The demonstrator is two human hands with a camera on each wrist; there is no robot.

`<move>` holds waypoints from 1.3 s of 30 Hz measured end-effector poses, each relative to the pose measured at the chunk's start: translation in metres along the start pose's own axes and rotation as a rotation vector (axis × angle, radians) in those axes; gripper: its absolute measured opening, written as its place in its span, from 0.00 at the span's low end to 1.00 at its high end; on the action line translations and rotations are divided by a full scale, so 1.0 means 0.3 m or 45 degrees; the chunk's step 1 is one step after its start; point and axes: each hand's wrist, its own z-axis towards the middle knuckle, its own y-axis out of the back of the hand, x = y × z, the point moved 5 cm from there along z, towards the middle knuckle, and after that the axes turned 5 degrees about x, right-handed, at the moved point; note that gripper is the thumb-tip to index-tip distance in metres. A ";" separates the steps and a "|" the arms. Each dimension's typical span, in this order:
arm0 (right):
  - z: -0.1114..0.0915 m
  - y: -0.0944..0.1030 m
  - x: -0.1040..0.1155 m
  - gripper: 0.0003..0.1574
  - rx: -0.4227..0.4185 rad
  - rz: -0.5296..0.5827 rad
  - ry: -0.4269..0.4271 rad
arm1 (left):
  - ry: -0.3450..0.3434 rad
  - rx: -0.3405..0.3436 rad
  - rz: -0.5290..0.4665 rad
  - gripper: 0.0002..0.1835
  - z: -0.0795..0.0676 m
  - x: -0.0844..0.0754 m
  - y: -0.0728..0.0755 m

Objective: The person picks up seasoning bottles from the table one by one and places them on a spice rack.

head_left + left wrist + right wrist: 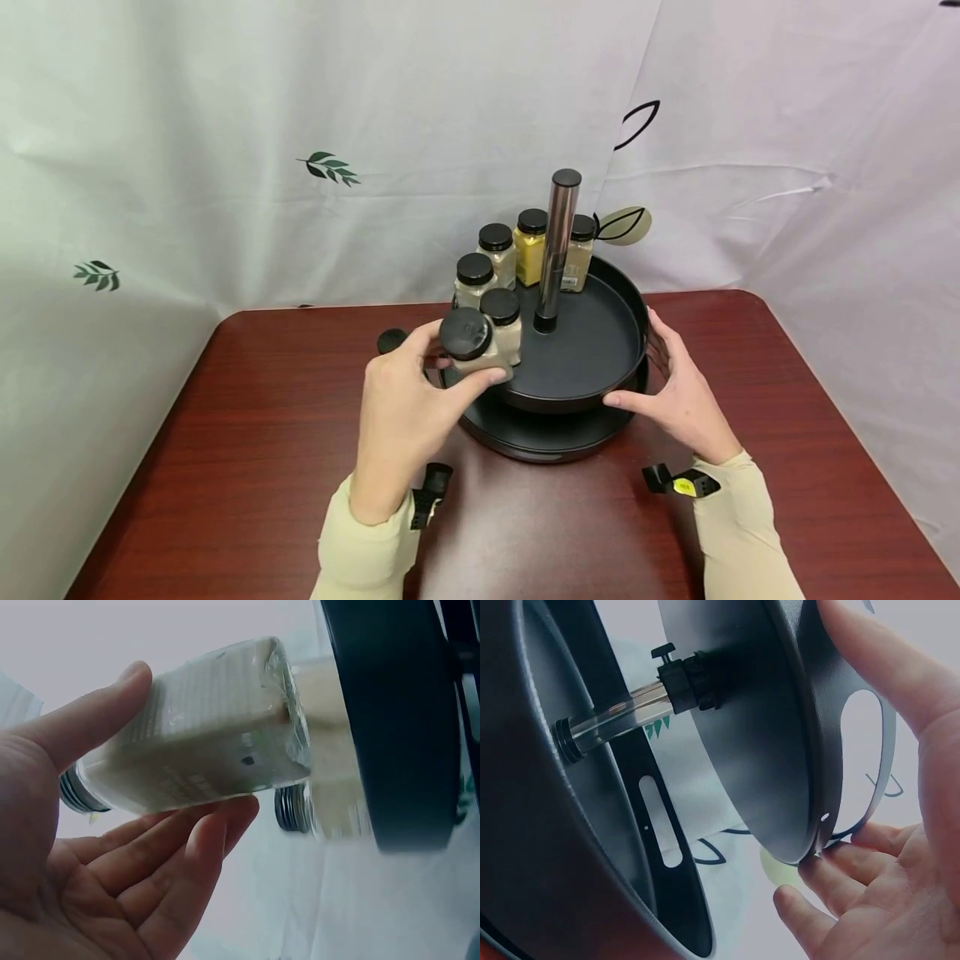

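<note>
My left hand (408,417) pinches a square glass spice jar (202,727) of pale powder between thumb and fingers. This black-lidded jar tilts at the left front rim of the upper tray (600,342), beside another pale jar (508,337). Around the right side of that black round tray, my right hand (678,400) holds the rim, thumb at the front and fingers farther back. A lower tray (540,446) sits beneath, joined by a clear tube (622,716). Along the upper tray's left and back stand several jars, one with yellow powder (529,254).
A shiny post (558,242) rises from the upper tray. Another black lid (392,340) shows just behind my left hand. The stand is on a reddish-brown table (262,467), with a white leaf-patterned cloth (450,100) hanging behind it.
</note>
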 end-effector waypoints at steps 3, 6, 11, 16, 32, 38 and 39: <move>0.000 -0.001 -0.001 0.76 0.001 0.002 0.000 | -0.013 0.000 -0.027 0.31 0.005 -0.022 -0.023; 0.000 -0.002 -0.002 0.76 0.000 0.010 -0.002 | -0.028 0.013 -0.059 0.31 0.009 -0.037 -0.046; -0.001 -0.002 -0.003 0.76 0.002 0.009 0.002 | -0.005 0.029 -0.115 0.30 0.017 -0.055 -0.092; 0.001 0.000 -0.004 0.76 -0.007 0.009 0.019 | 0.048 0.027 -0.056 0.31 0.025 -0.074 -0.138; 0.003 -0.001 -0.003 0.76 -0.002 -0.012 0.012 | -0.072 0.021 0.190 0.30 0.027 -0.103 -0.246; 0.002 -0.002 0.001 0.76 -0.002 -0.023 0.043 | -0.031 0.025 0.260 0.30 0.020 -0.100 -0.276; 0.001 -0.003 0.002 0.76 -0.002 -0.025 0.046 | -0.023 0.023 0.274 0.31 0.018 -0.099 -0.280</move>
